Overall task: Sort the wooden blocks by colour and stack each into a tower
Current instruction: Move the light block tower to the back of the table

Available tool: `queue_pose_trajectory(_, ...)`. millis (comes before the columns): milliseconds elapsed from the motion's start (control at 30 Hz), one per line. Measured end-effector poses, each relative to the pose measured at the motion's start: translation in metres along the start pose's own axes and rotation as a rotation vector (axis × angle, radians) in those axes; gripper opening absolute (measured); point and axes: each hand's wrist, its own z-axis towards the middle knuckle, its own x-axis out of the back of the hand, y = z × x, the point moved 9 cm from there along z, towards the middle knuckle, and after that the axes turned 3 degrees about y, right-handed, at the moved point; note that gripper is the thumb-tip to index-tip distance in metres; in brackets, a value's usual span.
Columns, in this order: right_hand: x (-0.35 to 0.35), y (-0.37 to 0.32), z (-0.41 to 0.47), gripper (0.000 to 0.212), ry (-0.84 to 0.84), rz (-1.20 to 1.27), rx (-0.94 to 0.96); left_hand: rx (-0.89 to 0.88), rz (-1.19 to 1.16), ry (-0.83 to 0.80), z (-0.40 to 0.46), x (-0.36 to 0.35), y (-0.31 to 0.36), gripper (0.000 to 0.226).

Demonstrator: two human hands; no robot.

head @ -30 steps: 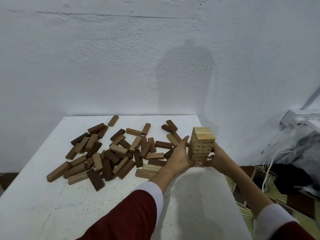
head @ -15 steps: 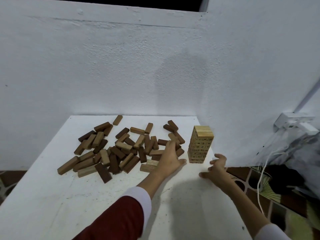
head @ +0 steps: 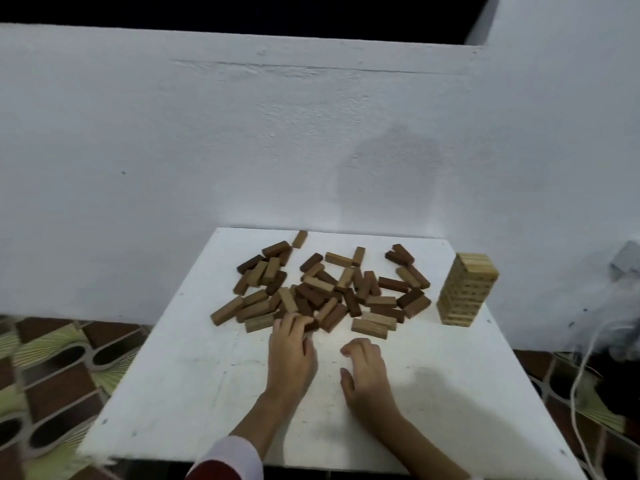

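Blocks [head: 322, 292] lie in a loose brown pile across the far middle of the white table [head: 207, 375]; I see the pale tower [head: 465, 289] standing apart at its right edge. My left hand [head: 292, 355] curls its fingertips onto a dark block [head: 310, 323] at the pile's near edge. My right hand [head: 363, 372] hovers beside it, fingers loosely curled, holding nothing.

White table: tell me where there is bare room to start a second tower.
Bare: the table's near-left part, below the loose pile, and the near-right part, below the light tower. Crowded: the far middle under the pile, where the left hand reaches; the right hand hovers beside it.
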Motion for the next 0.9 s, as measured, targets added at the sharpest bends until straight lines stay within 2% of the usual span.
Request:
queue_pose_trajectory(67,-0.015,-0.018,0.006,0.033,-0.027,-0.014,0.070,-0.003,0.054,0.014,-0.002,0.010,-0.018,0.028)
queue_pose_trajectory(200,-0.048,-0.040,0.024,0.056,-0.118,-0.050,0.096,-0.088,0.092,-0.105,-0.004,0.010,-0.031,0.044)
queue_pose_trajectory(267,-0.056,-0.043,0.032,0.059,-0.140,-0.085,0.094,-0.094,0.053,-0.150,-0.006,0.008,-0.031,0.048)
queue_pose_trajectory(433,-0.049,-0.045,0.031,0.033,-0.092,-0.093,0.091,-0.068,-0.090,-0.240,-0.013,0.003,-0.032,0.040)
queue_pose_trajectory(600,-0.043,-0.046,0.022,0.024,-0.057,0.019,0.165,-0.113,-0.144,-0.267,-0.016,0.004,-0.028,0.048)
queue_pose_trajectory(733,-0.030,-0.041,0.024,0.033,0.028,0.171,0.083,-0.200,-0.142,-0.290,-0.019,0.006,-0.018,0.056)
queue_pose_trajectory(800,-0.029,-0.037,0.028,0.043,0.036,0.067,0.033,-0.207,-0.126,-0.281,-0.019,0.007,-0.017,0.054)
queue_pose_trajectory(900,-0.041,-0.026,0.032,0.047,-0.068,-0.075,-0.060,-0.190,-0.139,-0.276,-0.019,0.009,-0.017,0.051)
